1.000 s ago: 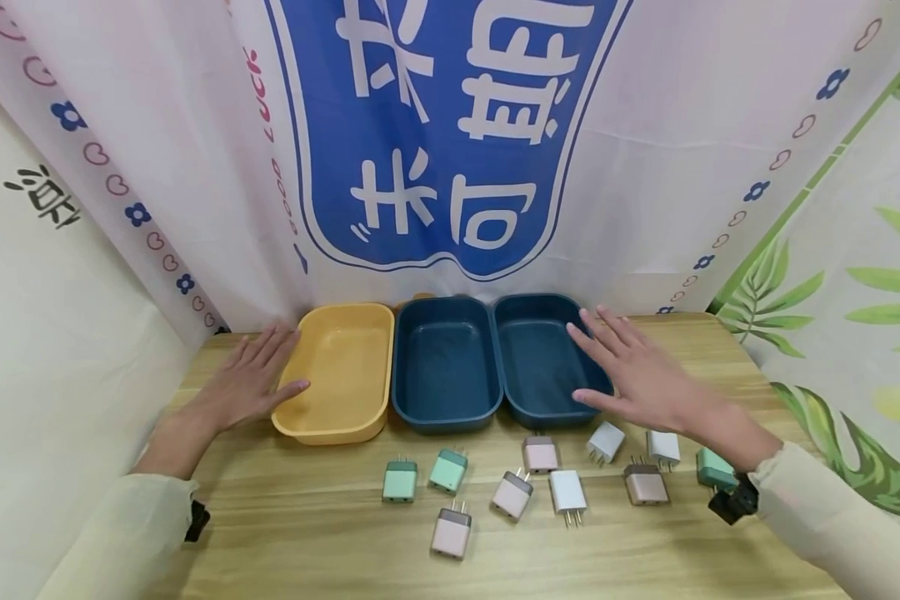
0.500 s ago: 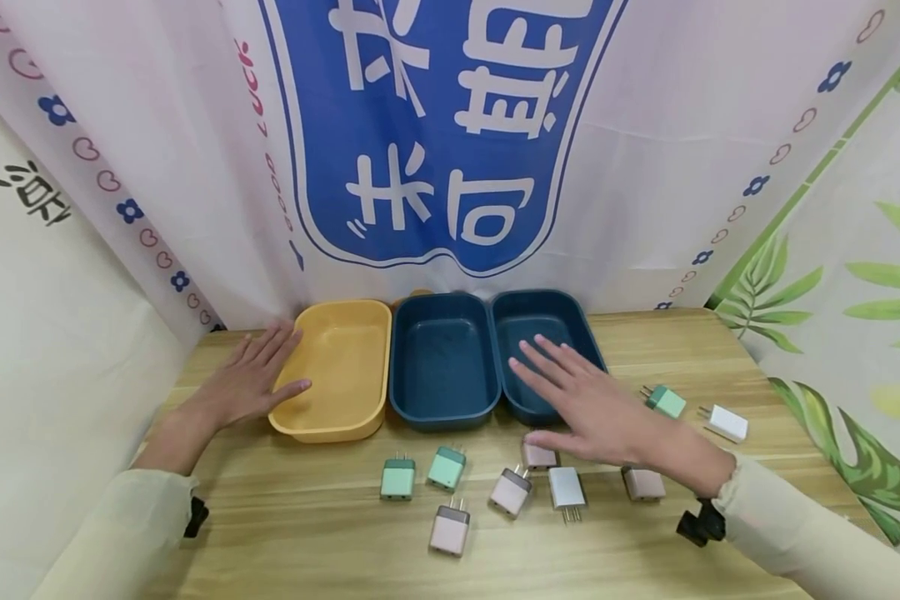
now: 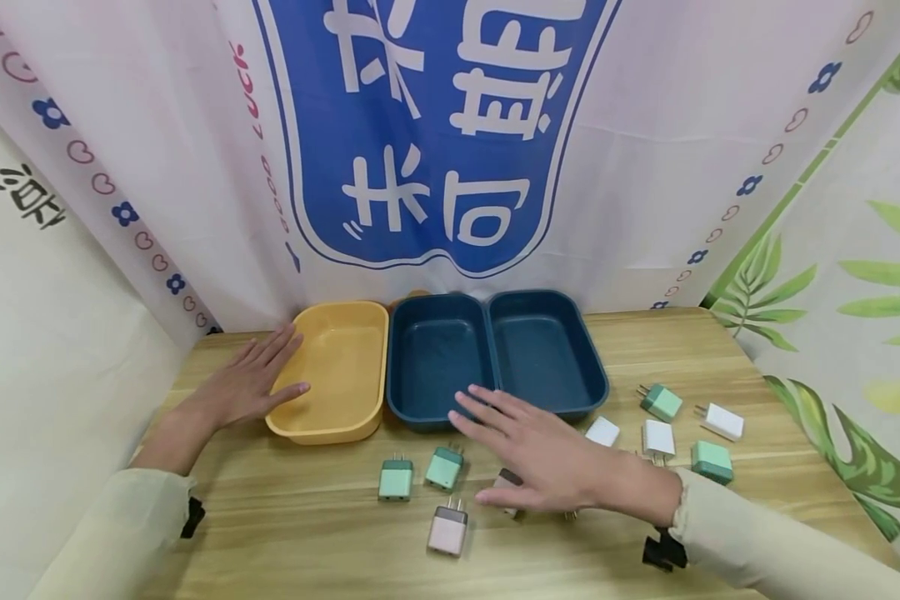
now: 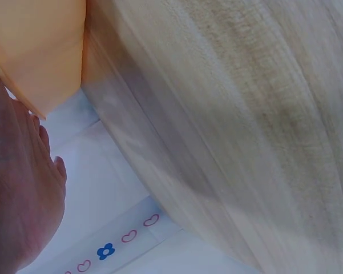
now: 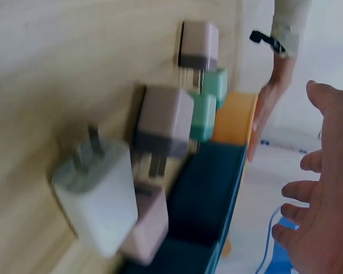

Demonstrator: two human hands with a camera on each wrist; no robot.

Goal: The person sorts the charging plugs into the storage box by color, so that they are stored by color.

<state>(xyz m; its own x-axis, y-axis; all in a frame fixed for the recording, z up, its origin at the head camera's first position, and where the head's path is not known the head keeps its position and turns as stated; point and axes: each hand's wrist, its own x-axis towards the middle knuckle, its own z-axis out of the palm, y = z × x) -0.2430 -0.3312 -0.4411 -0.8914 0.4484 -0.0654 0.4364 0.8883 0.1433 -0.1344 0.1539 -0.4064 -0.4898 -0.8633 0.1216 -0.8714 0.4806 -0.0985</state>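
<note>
Left hand (image 3: 249,387) is spreading, empty, by a smooth, rounded tray (image 3: 341,367), centre left; right hand (image 3: 536,454) is hovering, empty, over boxy plugs (image 5: 165,114), lower centre

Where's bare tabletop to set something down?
Front-left, between the left sleeve and leftmost green charger, in front of the yellow tray; back-right, right of the right blue tray, beyond the rear green charger. Crowded: around the right hand and to its right, where chargers cluster.
</note>
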